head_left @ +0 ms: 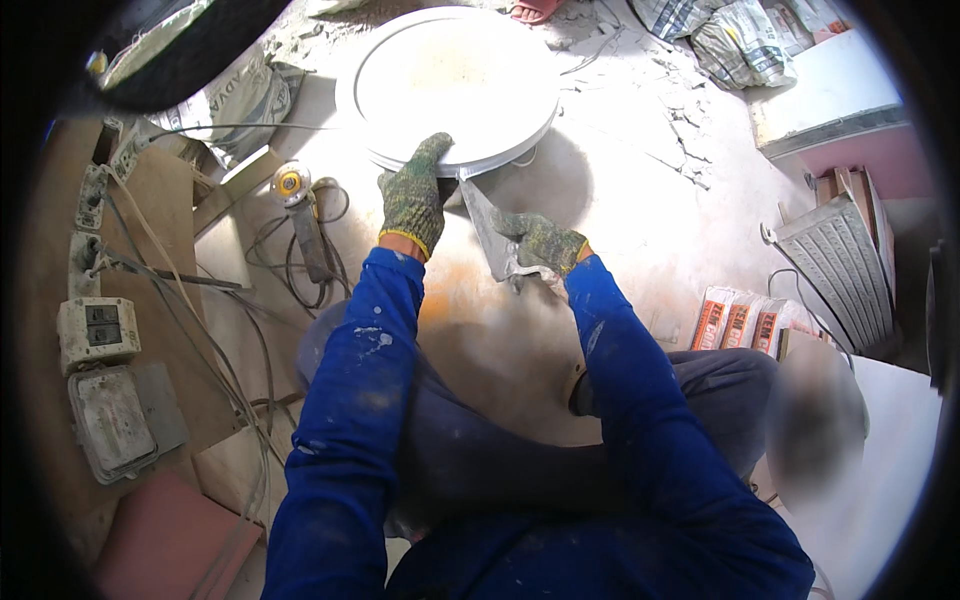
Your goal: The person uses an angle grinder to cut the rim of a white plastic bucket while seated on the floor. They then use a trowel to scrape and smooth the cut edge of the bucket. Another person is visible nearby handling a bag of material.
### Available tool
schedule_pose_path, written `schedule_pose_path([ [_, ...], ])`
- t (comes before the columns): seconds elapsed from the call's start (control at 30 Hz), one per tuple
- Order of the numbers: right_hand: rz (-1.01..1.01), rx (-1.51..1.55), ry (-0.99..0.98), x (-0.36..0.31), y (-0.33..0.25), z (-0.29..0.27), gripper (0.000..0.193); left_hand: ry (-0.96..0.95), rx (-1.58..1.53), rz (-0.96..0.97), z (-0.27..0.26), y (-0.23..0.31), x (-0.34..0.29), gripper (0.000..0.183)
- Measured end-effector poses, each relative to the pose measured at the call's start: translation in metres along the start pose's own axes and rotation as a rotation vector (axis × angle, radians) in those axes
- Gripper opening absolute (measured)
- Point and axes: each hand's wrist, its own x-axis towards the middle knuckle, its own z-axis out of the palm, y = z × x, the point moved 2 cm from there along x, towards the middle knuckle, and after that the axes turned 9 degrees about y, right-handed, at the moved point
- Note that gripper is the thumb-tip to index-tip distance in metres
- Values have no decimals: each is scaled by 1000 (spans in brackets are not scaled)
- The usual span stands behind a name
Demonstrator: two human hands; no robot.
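— What are the hands doing?

— The left hand [413,197], gloved, lies flat with fingers spread on the near rim of the round white disc [447,85], which sits on the dusty floor [640,190] in front of the knees. The right hand [541,241] is clenched around the handle of a trowel [486,217], its tip touching the disc's near edge.

— How far along does it look?

— The top looks smooth and white; I'd judge only the near edge is being trimmed. An angle grinder [300,205] lies unused near the left hand.
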Motion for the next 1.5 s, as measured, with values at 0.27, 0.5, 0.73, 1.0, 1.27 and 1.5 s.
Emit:
schedule_pose_path([
  [0.27, -811, -911, 512, 54, 37, 2, 52, -129, -71, 151, 8, 4, -6, 48],
  [0.5, -393, -286, 695, 8, 28, 28, 51, -50, -184, 107, 18, 2, -11, 52],
  [0.73, -208, -189, 392, -62, 0, 57, 52, 47, -69, 17, 5, -4, -33, 22],
  [1.0, -148, -117, 297, -44, 25, 47, 49, 41, -111, 26, -6, -9, -24, 36],
  [1.27, -1692, -1584, 876, -17, 43, 52, 31, -204, 1318, 1087, -35, -17, -10, 73],
  [1.5, -621, -1019, 79, -23, 14, 10, 36, -139, -57, 19, -12, 6, -34, 51],
])
